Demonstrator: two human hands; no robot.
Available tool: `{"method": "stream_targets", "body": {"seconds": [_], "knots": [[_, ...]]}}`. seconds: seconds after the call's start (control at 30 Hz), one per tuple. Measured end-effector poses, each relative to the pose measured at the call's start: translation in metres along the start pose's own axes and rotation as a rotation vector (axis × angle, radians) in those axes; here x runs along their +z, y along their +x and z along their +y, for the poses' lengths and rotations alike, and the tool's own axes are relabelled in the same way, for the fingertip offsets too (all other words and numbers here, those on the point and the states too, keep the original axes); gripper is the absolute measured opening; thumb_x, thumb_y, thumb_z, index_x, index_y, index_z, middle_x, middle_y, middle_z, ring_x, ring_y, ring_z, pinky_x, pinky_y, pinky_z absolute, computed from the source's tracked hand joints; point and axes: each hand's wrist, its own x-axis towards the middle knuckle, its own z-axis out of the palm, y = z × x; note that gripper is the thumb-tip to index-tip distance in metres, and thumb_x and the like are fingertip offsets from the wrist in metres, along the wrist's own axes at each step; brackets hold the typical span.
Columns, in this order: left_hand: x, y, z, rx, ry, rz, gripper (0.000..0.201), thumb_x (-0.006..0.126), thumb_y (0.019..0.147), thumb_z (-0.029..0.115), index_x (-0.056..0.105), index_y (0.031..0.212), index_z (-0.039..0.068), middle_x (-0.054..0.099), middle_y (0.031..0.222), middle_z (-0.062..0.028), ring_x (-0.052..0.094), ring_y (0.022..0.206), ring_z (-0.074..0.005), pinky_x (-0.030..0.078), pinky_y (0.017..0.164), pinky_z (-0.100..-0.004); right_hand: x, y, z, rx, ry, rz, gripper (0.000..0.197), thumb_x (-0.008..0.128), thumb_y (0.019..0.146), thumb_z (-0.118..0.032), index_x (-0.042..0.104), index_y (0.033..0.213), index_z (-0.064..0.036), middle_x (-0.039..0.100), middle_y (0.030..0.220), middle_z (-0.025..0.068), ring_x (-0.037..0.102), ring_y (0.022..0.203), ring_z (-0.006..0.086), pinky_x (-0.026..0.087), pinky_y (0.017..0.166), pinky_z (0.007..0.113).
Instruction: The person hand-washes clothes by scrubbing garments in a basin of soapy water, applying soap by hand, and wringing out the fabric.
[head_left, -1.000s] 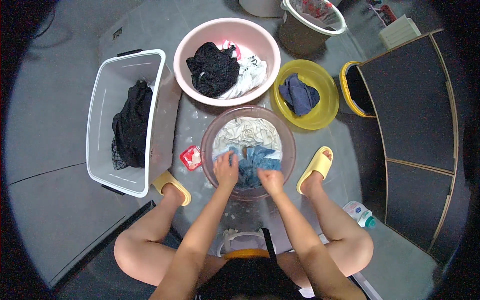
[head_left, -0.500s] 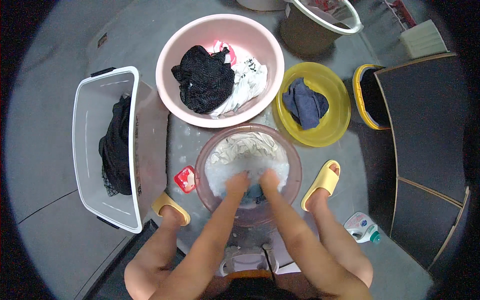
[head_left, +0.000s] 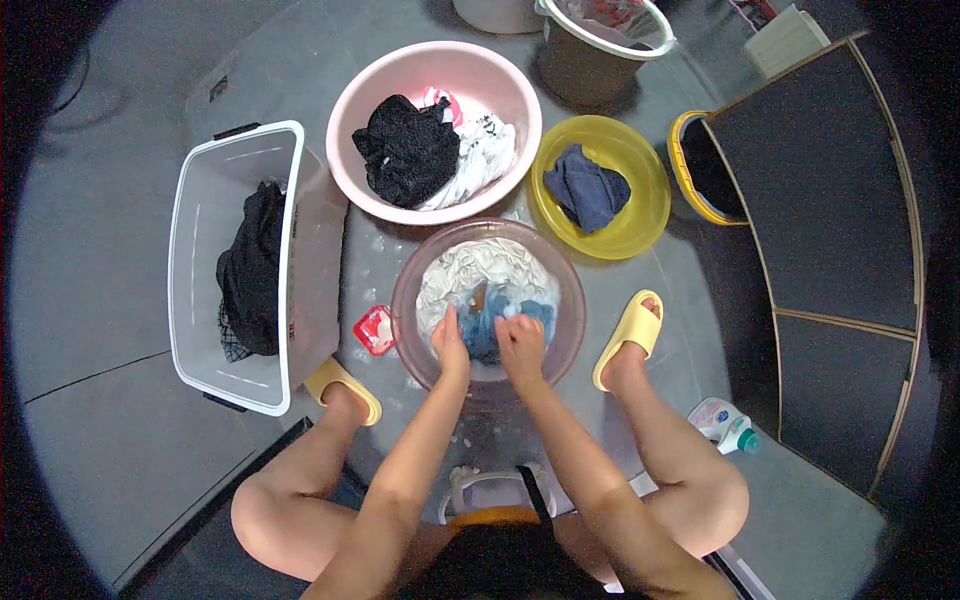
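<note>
A translucent pinkish-brown basin (head_left: 570, 300) stands on the floor between my feet, with a white cloth (head_left: 485, 262) bunched along its far side. In front of that, a wet blue garment (head_left: 483, 335) shows above the suds, with a small brown patch near its top. My right hand (head_left: 521, 345) is closed in a fist on the garment's right part. At its left edge is my left hand (head_left: 450, 345), thumb up and fingers pressed together against the fabric; part of that grip is hidden.
A pink basin (head_left: 345, 130) holds black and white clothes; a yellow basin (head_left: 650, 215) holds a dark blue cloth. Left stands a white-rimmed bin (head_left: 290, 270) with black clothes. A red container (head_left: 374, 330), a detergent bottle (head_left: 720, 422), a bucket (head_left: 590, 70) and a dark cabinet (head_left: 830, 190) surround me.
Both hands have come up out of the foamy water, and the blue garment now shows above the suds between them. The whole view has shifted slightly.
</note>
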Motion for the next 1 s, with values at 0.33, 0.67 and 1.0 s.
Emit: {"method": "stream_targets", "body": {"seconds": [0.33,0.67,1.0], "knots": [[-0.005,-0.034,-0.023,1.091,1.812,-0.256,0.041,0.048,0.078,0.025,0.046,0.119,0.016,0.043,0.118,-0.0117,0.035,0.111,-0.0386,0.030,0.086,-0.0552,0.016,-0.030,0.007,0.401,-0.462,-0.239,0.062,0.053,0.076,-0.043,0.036,0.125,-0.0098,0.031,0.130,0.0201,0.030,0.114,0.0468,0.026,0.094,0.049],[0.040,0.086,-0.088,0.507,1.597,-0.830,0.022,0.047,0.079,0.020,0.062,0.085,0.006,0.060,0.086,-0.0212,0.059,0.084,-0.0306,0.044,0.074,-0.0390,0.097,-0.044,0.225,-0.013,-0.498,-0.751,0.038,0.045,0.079,-0.035,0.060,0.096,-0.0047,0.057,0.100,0.0186,0.054,0.097,0.0298,0.039,0.084,0.042],[0.025,0.083,-0.024,0.269,0.981,-0.169,0.020,0.054,0.077,0.022,0.060,0.083,0.005,0.060,0.073,-0.0173,0.059,0.075,-0.0231,0.045,0.068,-0.0345,0.013,0.056,0.020,0.364,-0.401,-0.295,0.023,0.054,0.077,-0.029,0.055,0.083,-0.0069,0.058,0.071,0.0060,0.057,0.070,0.0254,0.041,0.074,0.038]]}}
